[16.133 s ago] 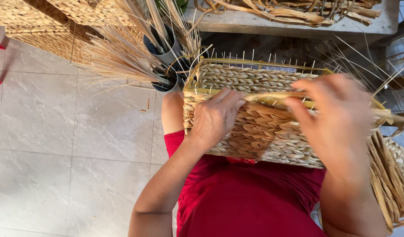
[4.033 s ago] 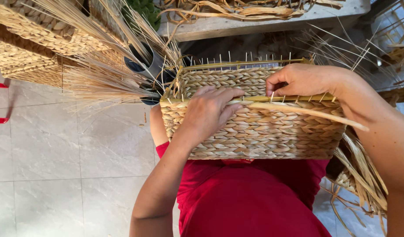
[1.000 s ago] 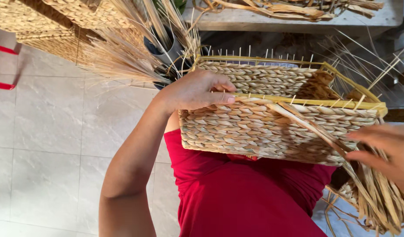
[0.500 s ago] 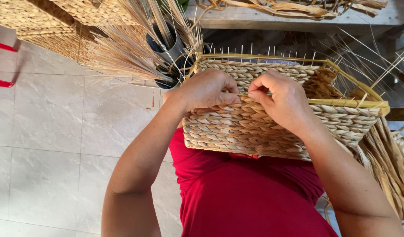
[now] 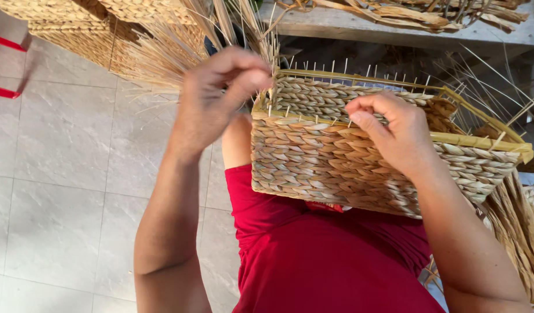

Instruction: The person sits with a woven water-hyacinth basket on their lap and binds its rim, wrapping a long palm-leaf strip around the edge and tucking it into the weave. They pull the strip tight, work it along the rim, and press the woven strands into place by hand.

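Left hand (image 5: 218, 98) has lifted off the rim since half a second ago, now hovering at the near left corner, fingers pinching together on something too fine to tell. One woven basket (image 5: 360, 156) is resting on the red-clothed lap (image 5: 331, 261). Right hand (image 5: 394, 136) is staying at the yellow rim (image 5: 481, 142), fingers curling closed over the weave. Two hands working.

The near wall of the woven basket (image 5: 336, 168) is partly covered by the right hand (image 5: 394, 136) — its base is hidden against the red clothing (image 5: 325, 261). The left hand (image 5: 215, 98) is blurred; whatever is pinched cannot be told.
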Action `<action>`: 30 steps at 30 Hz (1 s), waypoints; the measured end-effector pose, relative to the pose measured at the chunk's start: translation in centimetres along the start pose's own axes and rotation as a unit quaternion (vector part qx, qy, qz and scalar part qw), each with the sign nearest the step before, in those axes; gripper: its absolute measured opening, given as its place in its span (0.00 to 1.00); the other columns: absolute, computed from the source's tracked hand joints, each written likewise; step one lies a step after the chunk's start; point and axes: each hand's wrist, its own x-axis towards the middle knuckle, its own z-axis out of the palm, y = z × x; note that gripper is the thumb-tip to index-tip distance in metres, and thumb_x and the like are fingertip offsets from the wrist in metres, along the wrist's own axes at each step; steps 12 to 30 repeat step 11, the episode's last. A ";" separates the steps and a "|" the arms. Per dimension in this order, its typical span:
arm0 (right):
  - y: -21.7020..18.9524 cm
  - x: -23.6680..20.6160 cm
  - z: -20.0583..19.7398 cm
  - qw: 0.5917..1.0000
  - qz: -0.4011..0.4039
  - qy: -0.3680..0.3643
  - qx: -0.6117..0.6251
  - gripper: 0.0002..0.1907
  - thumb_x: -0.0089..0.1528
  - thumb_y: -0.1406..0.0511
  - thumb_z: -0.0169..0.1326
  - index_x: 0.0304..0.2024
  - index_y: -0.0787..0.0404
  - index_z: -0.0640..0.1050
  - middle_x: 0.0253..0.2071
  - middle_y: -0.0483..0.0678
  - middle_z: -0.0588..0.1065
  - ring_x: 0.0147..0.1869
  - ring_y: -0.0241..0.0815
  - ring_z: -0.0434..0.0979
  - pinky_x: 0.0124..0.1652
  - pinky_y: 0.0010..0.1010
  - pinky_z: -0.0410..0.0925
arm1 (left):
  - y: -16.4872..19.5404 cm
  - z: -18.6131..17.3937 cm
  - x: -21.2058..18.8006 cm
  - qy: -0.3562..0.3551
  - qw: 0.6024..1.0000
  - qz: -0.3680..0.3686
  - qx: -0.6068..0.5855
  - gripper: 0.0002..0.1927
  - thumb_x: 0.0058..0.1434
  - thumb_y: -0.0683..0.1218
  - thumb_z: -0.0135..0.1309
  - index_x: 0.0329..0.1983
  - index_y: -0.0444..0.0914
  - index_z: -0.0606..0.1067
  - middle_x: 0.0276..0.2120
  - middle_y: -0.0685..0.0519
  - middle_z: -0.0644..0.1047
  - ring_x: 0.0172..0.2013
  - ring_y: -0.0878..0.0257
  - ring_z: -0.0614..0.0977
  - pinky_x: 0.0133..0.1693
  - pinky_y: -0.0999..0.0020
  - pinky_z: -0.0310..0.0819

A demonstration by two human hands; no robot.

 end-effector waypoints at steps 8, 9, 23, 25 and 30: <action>-2.3 3.3 4.0 0.993 -0.018 -0.065 -0.099 0.09 0.61 0.66 0.64 0.43 0.61 0.81 0.38 0.47 0.80 0.41 0.40 0.81 0.40 0.32 0.71 | -4.4 0.9 -1.8 -0.044 0.972 0.014 0.229 0.21 0.61 0.55 0.66 0.48 0.35 0.81 0.45 0.45 0.82 0.56 0.51 0.77 0.50 0.61 0.75; -2.3 3.4 4.5 0.994 0.010 -0.069 -0.087 0.08 0.61 0.66 0.64 0.42 0.61 0.81 0.37 0.46 0.80 0.39 0.40 0.81 0.39 0.31 0.72 | -5.5 0.9 -1.3 -0.082 0.977 0.016 0.194 0.21 0.62 0.56 0.65 0.48 0.35 0.82 0.47 0.45 0.83 0.61 0.49 0.74 0.54 0.59 0.73; -2.0 3.7 5.3 0.993 0.063 -0.075 -0.066 0.07 0.62 0.66 0.63 0.41 0.60 0.81 0.35 0.44 0.81 0.36 0.39 0.82 0.38 0.31 0.72 | -7.4 0.8 -0.9 -0.143 0.980 -0.011 0.136 0.22 0.63 0.58 0.64 0.49 0.36 0.83 0.50 0.44 0.82 0.67 0.48 0.72 0.60 0.57 0.70; -2.0 3.7 5.3 0.993 0.063 -0.075 -0.066 0.07 0.62 0.66 0.63 0.41 0.60 0.81 0.35 0.44 0.81 0.36 0.39 0.82 0.38 0.31 0.72 | -7.4 0.8 -0.9 -0.143 0.980 -0.011 0.136 0.22 0.63 0.58 0.64 0.49 0.36 0.83 0.50 0.44 0.82 0.67 0.48 0.72 0.60 0.57 0.70; -2.0 3.7 5.3 0.993 0.063 -0.075 -0.066 0.07 0.62 0.66 0.63 0.41 0.60 0.81 0.35 0.44 0.81 0.36 0.39 0.82 0.38 0.31 0.72 | -7.4 0.8 -0.9 -0.143 0.980 -0.011 0.136 0.22 0.63 0.58 0.64 0.49 0.36 0.83 0.50 0.44 0.82 0.67 0.48 0.72 0.60 0.57 0.70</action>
